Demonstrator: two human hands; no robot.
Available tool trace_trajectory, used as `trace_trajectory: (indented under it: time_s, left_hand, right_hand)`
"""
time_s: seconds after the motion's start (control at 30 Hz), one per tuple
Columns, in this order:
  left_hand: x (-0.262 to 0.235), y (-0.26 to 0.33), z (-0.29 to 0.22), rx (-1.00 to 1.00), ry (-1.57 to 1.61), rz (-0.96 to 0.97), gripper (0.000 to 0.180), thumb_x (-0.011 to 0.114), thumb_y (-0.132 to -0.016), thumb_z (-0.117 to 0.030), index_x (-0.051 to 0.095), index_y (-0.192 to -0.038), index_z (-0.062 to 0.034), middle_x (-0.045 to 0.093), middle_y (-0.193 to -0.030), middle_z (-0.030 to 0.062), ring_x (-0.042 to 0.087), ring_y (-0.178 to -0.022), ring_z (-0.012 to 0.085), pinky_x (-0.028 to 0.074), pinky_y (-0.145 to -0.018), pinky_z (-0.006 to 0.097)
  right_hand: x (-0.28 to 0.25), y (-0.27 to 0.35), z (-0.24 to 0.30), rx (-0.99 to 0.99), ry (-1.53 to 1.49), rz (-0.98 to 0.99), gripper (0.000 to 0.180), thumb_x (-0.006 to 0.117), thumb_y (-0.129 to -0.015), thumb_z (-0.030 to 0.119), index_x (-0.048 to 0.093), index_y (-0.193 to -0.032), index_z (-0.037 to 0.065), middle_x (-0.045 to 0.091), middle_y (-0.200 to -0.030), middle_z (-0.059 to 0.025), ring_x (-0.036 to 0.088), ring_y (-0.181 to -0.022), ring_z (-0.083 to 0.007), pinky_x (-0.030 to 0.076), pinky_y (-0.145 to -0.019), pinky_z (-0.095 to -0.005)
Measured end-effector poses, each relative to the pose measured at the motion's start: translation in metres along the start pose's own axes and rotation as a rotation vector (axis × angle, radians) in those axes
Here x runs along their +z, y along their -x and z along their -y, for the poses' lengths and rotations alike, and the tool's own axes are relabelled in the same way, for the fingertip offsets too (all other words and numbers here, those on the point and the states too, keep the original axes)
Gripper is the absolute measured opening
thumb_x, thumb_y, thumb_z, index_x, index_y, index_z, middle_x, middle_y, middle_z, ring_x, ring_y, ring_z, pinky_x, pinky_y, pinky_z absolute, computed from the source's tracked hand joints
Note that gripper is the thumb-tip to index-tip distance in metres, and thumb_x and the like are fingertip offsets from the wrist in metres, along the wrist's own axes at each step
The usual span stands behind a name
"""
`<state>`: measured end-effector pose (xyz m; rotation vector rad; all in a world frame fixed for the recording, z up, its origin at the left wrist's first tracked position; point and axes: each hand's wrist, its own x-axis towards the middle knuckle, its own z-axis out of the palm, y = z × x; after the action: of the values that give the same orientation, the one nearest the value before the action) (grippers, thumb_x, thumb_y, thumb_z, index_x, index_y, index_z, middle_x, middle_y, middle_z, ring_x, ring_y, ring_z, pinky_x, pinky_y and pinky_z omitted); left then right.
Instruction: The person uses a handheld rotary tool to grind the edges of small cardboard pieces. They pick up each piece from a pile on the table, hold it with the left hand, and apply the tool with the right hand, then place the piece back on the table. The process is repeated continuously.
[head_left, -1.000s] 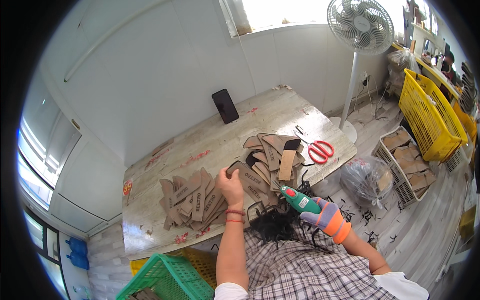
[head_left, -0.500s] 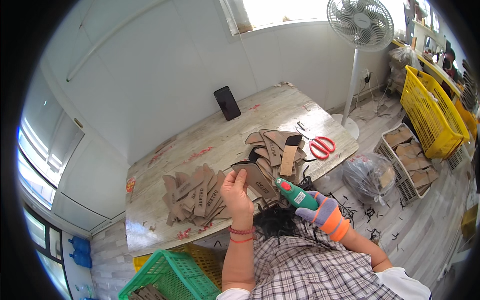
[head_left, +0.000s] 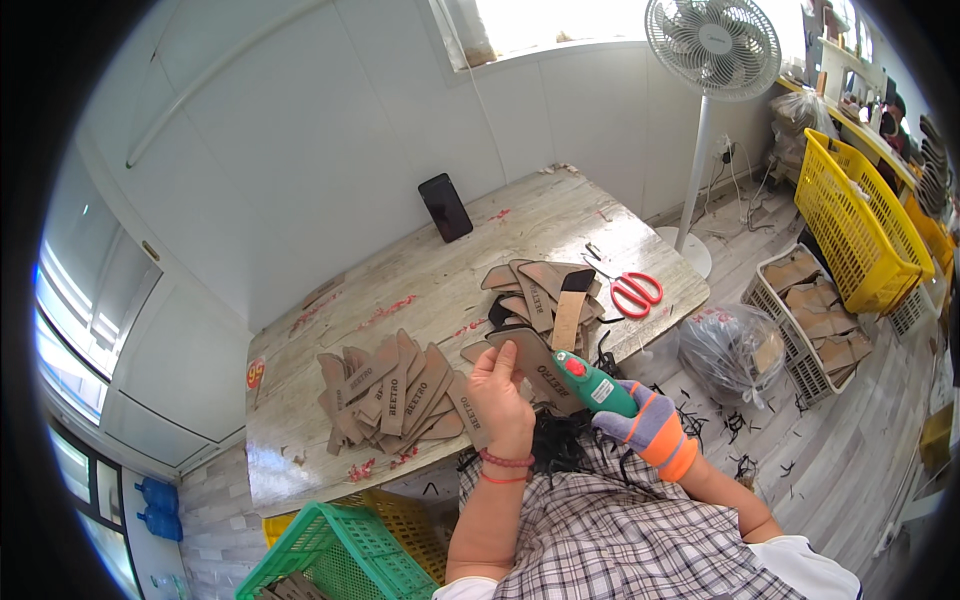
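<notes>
My bare left hand (head_left: pixel 503 400) pinches the upper end of a flat brown piece (head_left: pixel 533 358) with dark edging and printed lettering. The piece slants down to the right, its edge close beside the tip of a green handheld power tool (head_left: pixel 606 392) with a red button. My right hand (head_left: pixel 654 428), in a grey and orange glove, is wrapped round that tool's body. The tool's working tip is too small to make out. Black strip scraps (head_left: pixel 562 440) are heaped on my lap below the piece. Similar brown pieces lie in a left pile (head_left: pixel 388 392) and a far pile (head_left: pixel 535 293).
Red-handled scissors (head_left: pixel 636 296) lie on the worn table (head_left: pixel 400 300), right of the far pile. A phone (head_left: pixel 445 208) leans at the back wall. Green crate (head_left: pixel 340 555) stands below left; a plastic bag (head_left: pixel 735 355), pale crate (head_left: pixel 800 350), yellow crate (head_left: pixel 865 235) and fan (head_left: pixel 713 45) are right.
My left hand has shifted right and slightly down, bringing the brown piece along the tool's tip. My right hand and the tool hold nearly the same place. The whole view has shifted slightly.
</notes>
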<state>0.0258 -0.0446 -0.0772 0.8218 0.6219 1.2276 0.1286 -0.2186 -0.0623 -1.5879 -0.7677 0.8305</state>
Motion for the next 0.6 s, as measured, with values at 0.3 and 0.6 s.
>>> trace_trajectory:
  time_s: [0.3,0.6]
  left_hand:
    - [-0.004,0.009,0.002,-0.026,-0.065,0.130,0.006,0.063,-0.089,-0.007,0.065,-0.088,-0.0012,0.066,-0.080,0.0017,0.056,-0.065,0.0063,0.042,-0.060,0.020]
    - [-0.008,-0.002,-0.010,0.099,-0.284,0.256,0.009,0.060,-0.091,-0.007,0.063,-0.092,0.0010,0.063,-0.082,-0.0023,0.052,-0.071,0.0026,0.042,-0.063,0.017]
  right_hand:
    - [-0.004,0.000,0.013,0.026,-0.046,0.023,0.051,0.079,-0.077,0.025,0.056,-0.115,0.000,0.064,-0.080,-0.0006,0.056,-0.062,-0.0042,0.046,-0.055,-0.0204]
    - [-0.010,-0.003,0.000,-0.014,0.003,0.054,0.051,0.080,-0.075,0.027,0.058,-0.112,0.000,0.062,-0.070,0.0003,0.055,-0.057,-0.0041,0.045,-0.053,-0.0208]
